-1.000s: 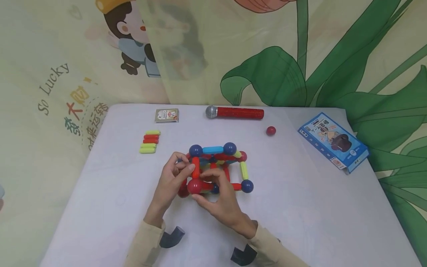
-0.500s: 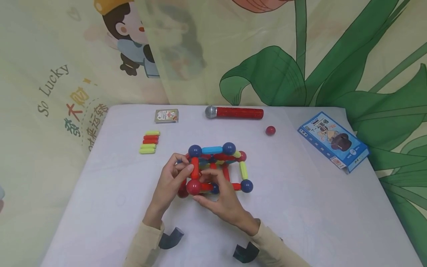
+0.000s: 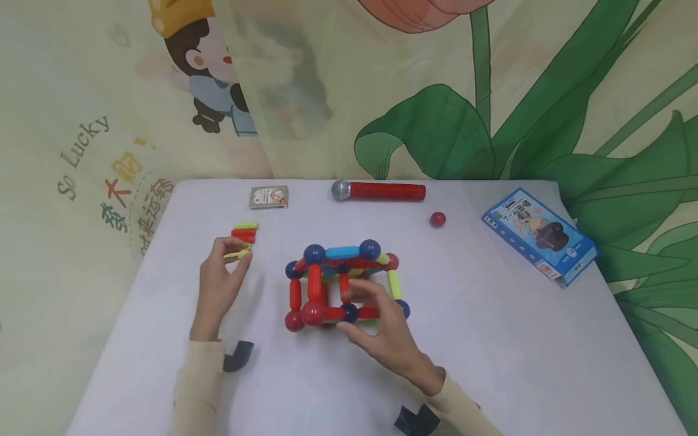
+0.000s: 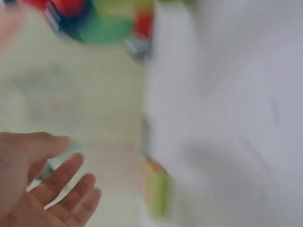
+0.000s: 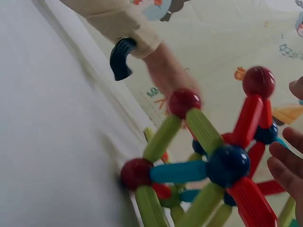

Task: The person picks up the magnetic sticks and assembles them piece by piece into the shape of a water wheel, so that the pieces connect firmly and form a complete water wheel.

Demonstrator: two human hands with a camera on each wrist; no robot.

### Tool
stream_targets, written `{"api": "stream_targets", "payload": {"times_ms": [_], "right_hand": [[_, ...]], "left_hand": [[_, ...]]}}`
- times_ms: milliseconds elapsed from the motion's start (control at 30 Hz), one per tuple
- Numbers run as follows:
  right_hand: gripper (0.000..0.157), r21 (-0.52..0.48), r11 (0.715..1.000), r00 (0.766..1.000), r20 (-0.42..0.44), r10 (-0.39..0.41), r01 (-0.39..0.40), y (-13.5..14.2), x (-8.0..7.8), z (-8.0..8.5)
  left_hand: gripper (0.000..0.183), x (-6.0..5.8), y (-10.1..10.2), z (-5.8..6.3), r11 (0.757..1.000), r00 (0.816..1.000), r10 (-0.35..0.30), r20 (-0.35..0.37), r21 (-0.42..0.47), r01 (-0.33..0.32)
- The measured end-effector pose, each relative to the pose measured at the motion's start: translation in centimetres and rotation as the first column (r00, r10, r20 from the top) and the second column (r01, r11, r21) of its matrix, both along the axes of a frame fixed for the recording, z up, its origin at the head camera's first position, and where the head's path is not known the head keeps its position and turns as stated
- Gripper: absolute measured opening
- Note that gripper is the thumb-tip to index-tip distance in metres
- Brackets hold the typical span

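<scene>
A frame built of magnetic rods and balls (image 3: 314, 282) stands mid-table, in red, blue, light blue and yellow-green. To its left, my left hand (image 3: 217, 287) hovers at the short row of loose magnetic rods (image 3: 243, 232), covering part of the row. The left wrist view, blurred, has the fingers (image 4: 61, 182) loosely spread with nothing between them and the rods apart from them. My right hand (image 3: 388, 330) is at the frame's front right side, fingers curved and thumb apart. In the right wrist view its fingertips (image 5: 284, 161) are beside the frame, gripping nothing visible.
Along the back lie a small card box (image 3: 269, 197) and a red microphone (image 3: 378, 191). One loose red ball (image 3: 437, 219) is right of the frame. Further right lies a blue box (image 3: 540, 236). A patterned cloth (image 3: 305, 151) hangs behind the table.
My left hand has left the frame and moved left to the loose rods. The right hand has drawn slightly right and down from the frame's front corner. The head view has tilted slightly.
</scene>
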State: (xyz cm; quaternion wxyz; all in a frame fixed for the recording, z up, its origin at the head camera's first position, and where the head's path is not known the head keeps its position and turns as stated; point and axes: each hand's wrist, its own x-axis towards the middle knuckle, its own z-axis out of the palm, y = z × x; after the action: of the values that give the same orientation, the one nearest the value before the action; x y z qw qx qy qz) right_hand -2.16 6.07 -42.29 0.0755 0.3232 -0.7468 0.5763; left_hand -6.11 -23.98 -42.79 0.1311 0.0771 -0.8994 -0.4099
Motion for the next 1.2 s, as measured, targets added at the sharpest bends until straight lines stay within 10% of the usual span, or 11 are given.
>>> {"api": "stream_targets", "payload": {"times_ms": [167, 300, 533, 700, 933, 1200], "right_hand": [[0.063, -0.055, 0.996, 0.997, -0.005, -0.073, 0.073, 2.0, 0.0, -0.2], [0.057, -0.075, 0.988, 0.991, 0.010, -0.134, 0.134, 3.4, -0.1, -0.3], [0.051, -0.089, 0.975, 0.979, 0.035, -0.202, 0.205, 4.8, -0.9, -0.4], [0.049, -0.098, 0.973, 0.978, 0.050, -0.205, 0.209, 4.7, -1.6, 0.3], [0.049, -0.136, 0.986, 0.994, 0.060, -0.090, 0.097, 3.1, -2.2, 2.4], [0.051, -0.255, 0.967, 0.999, 0.034, 0.000, 0.009, 1.0, -2.0, 3.1]], "left_hand": [[0.035, -1.2, -4.0, -2.4, 0.973, 0.967, -0.007, 0.256, -0.219, 0.065], [0.031, -1.0, -4.7, -3.3, 0.944, 0.958, -0.007, 0.288, -0.315, 0.102], [0.034, -0.8, -3.5, -2.9, 0.966, 0.981, -0.073, 0.181, -0.234, 0.115], [0.039, 0.7, 0.6, 0.8, 0.980, 0.980, -0.186, -0.078, -0.092, 0.178], [0.049, 2.8, 7.2, 6.7, 0.877, 0.835, -0.470, -0.287, -0.051, 0.477], [0.042, 3.2, 11.7, 7.7, 0.759, 0.691, -0.643, -0.332, -0.156, 0.632]]}}
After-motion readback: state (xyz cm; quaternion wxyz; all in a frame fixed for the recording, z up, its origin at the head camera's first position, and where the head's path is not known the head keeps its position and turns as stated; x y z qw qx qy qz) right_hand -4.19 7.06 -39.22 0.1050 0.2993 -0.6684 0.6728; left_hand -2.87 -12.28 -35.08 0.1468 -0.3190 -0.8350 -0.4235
